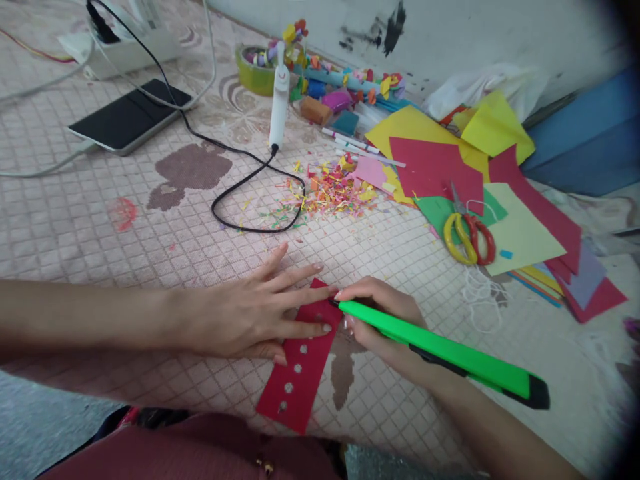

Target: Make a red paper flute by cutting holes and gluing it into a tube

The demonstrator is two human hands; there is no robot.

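A red paper strip (293, 400) with a row of small holes lies slanted on the cloth near the table's front edge. My left hand (260, 310) rests flat across its upper part, fingers spread, hiding some of the holes. Between the fingers of my right hand (383, 310) is a green utility knife (450, 347), its black end cap pointing toward the lower right. The knife's dark tip is at the strip's upper right edge, close to my left fingertips. Whether the blade is cutting the paper I cannot tell.
Paper scraps (335, 190) lie beyond my hands, beside a white glue gun (279, 107) and its black cord. Scissors (469, 239) rest on coloured paper sheets (435, 167) at right. A phone (130, 113) and power strip (130, 53) are at left; tape (255, 70) stands behind.
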